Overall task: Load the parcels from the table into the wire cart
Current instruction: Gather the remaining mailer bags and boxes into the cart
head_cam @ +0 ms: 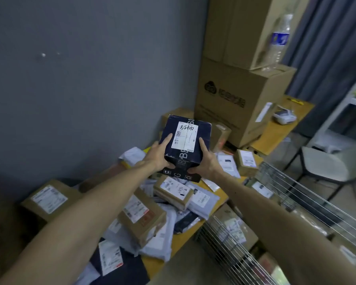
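Note:
A dark blue box (174, 159) with a white shipping label is lifted above the table, held between both hands. My left hand (157, 154) grips its left side, thumb on top. My right hand (207, 161) grips its right side, thumb on top too. Below lies the yellow table (218, 197), heaped with several brown cardboard parcels (173, 191) and grey poly mailers (201, 200). The wire cart (296, 202) stands at the lower right beside the table, with a few parcels inside it.
Large cardboard boxes (238, 99) are stacked at the back, a plastic water bottle (277, 42) on one. A white device (285, 117) sits on the far table end. A chair (327, 163) stands to the right. A grey wall is on the left.

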